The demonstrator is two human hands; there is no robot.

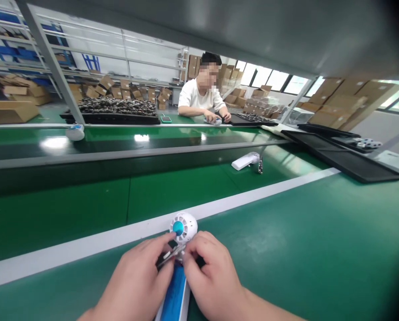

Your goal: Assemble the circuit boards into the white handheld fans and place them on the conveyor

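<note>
A white handheld fan (188, 223), with a round slotted head and a shiny blue centre, lies on the near green tabletop with its handle toward me. Inside the open handle shows a long bright blue piece (174, 294). My left hand (137, 278) is closed at the fan's neck, thumb and fingers around a thin silver and dark part (168, 256) just below the head. From the other side, my right hand (213, 272) pinches at the same neck area. What sits between its fingertips is too small and covered to name.
On the sunken green conveyor lies another white fan (244, 161) with a small dark strip beside it. A white fan piece (75, 132) is at far left. Across sits a co-worker (201, 96) near trays of parts (117, 109). Black trays (339, 156) stand right; a shelf (219, 26) hangs overhead.
</note>
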